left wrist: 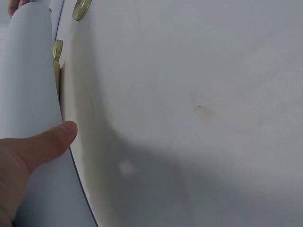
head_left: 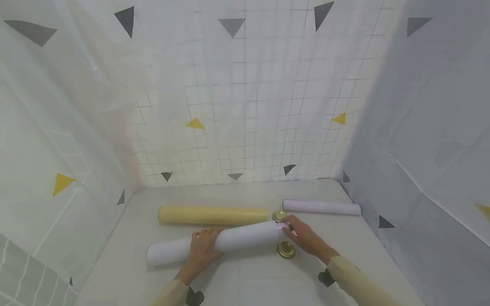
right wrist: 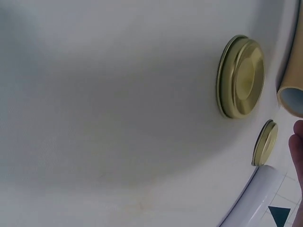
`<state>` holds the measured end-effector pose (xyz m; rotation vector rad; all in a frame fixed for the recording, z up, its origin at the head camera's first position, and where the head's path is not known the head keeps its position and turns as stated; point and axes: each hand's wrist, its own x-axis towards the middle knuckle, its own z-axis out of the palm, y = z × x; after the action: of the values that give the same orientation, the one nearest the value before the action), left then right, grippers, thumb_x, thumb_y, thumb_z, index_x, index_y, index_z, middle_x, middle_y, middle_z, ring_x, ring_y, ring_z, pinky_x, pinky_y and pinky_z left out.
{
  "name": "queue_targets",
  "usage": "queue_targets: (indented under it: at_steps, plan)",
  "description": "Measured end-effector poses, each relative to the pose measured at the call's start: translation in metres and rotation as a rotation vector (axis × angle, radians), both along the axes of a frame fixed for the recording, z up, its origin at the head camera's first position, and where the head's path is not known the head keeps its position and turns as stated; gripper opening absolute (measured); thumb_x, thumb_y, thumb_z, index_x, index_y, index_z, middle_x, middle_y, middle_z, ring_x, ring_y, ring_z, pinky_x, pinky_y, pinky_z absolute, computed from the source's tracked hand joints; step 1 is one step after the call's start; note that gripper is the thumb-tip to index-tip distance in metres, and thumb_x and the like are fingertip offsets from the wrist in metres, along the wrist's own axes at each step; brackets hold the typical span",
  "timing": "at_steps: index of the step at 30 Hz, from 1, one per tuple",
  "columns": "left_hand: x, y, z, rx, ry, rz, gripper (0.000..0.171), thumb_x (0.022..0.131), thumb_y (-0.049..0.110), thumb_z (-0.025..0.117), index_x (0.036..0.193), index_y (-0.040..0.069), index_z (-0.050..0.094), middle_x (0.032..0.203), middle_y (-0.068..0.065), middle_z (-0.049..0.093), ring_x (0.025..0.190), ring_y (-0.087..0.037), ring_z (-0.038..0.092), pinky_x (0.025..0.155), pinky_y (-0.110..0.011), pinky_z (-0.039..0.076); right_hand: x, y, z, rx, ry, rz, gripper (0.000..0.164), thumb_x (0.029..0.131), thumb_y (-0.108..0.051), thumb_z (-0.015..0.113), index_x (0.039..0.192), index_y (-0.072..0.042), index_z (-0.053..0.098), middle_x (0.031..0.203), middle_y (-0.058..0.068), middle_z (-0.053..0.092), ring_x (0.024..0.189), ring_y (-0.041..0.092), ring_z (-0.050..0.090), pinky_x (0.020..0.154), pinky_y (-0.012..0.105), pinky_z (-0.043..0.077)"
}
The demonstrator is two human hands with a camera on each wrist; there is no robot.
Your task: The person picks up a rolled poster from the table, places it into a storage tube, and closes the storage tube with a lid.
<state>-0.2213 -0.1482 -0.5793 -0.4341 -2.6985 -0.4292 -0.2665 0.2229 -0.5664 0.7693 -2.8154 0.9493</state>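
Note:
A long white tube (head_left: 245, 236) lies tilted across the middle, its right end farther back than its left. My left hand (head_left: 203, 248) grips it left of centre, fingers over the top and thumb along the near side; the thumb (left wrist: 52, 144) shows on the tube in the left wrist view. A short glossy rolled sheet (head_left: 281, 227) sticks out of the tube's right end. My right hand (head_left: 304, 236) pinches that sheet between thumb and fingers. In the right wrist view only its fingertips (right wrist: 297, 142) show at the edge, and the pinch is out of sight.
Behind the white tube lies a yellow-tan tube (head_left: 214, 215), its open end visible in the right wrist view. Two gold metal caps, one nearer (head_left: 286, 249) and one farther (head_left: 279, 216), sit by my right hand. A pale lilac roll (head_left: 321, 207) lies at back right.

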Motion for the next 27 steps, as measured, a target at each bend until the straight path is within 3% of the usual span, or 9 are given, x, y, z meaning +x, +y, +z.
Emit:
queue_targets:
  at_steps: [3,7,13,21,27]
  plan:
    - [-0.001,0.0,0.0,0.01,-0.012,-0.001,0.079,0.056,0.029,0.099,0.127,0.017,0.065,0.116,-0.004,0.075,0.103,-0.028,0.068,0.091,-0.051,0.048,0.0,-0.006,0.0,-0.042,-0.012,0.013,0.034,0.104,-0.028,0.059,0.132,-0.009,0.055,0.12,0.001,0.066,0.094,0.004,0.064,0.086,0.028,0.057]
    - [-0.002,-0.001,-0.001,0.001,-0.025,0.02,0.079,0.056,0.03,0.099,0.126,0.018,0.065,0.117,-0.003,0.075,0.105,-0.027,0.068,0.091,-0.051,0.048,-0.002,-0.014,-0.002,-0.109,-0.084,0.033,0.035,0.102,-0.02,0.062,0.132,-0.005,0.054,0.122,0.006,0.065,0.099,0.014,0.07,0.094,0.036,0.06]
    - [-0.004,0.0,-0.004,0.009,-0.042,0.02,0.08,0.056,0.03,0.099,0.127,0.019,0.064,0.119,-0.003,0.075,0.108,-0.027,0.067,0.095,-0.054,0.048,-0.005,-0.018,-0.009,-0.167,-0.145,-0.016,0.034,0.1,-0.014,0.063,0.132,-0.006,0.054,0.127,0.011,0.065,0.108,0.026,0.072,0.097,0.04,0.06]
    - [-0.001,0.002,-0.001,0.007,-0.031,0.03,0.081,0.054,0.029,0.1,0.127,0.021,0.065,0.118,-0.002,0.075,0.107,-0.026,0.068,0.096,-0.054,0.048,-0.007,-0.017,-0.01,-0.259,-0.221,-0.023,0.031,0.102,-0.017,0.062,0.129,-0.005,0.056,0.128,0.018,0.066,0.113,0.034,0.071,0.092,0.032,0.061]
    - [-0.001,0.002,-0.001,0.012,-0.037,0.035,0.08,0.055,0.027,0.099,0.126,0.02,0.065,0.118,-0.002,0.075,0.106,-0.025,0.068,0.095,-0.052,0.047,-0.009,-0.019,-0.007,-0.255,-0.286,-0.055,0.031,0.103,-0.023,0.06,0.129,-0.007,0.058,0.133,0.019,0.066,0.116,0.032,0.07,0.094,0.037,0.061]
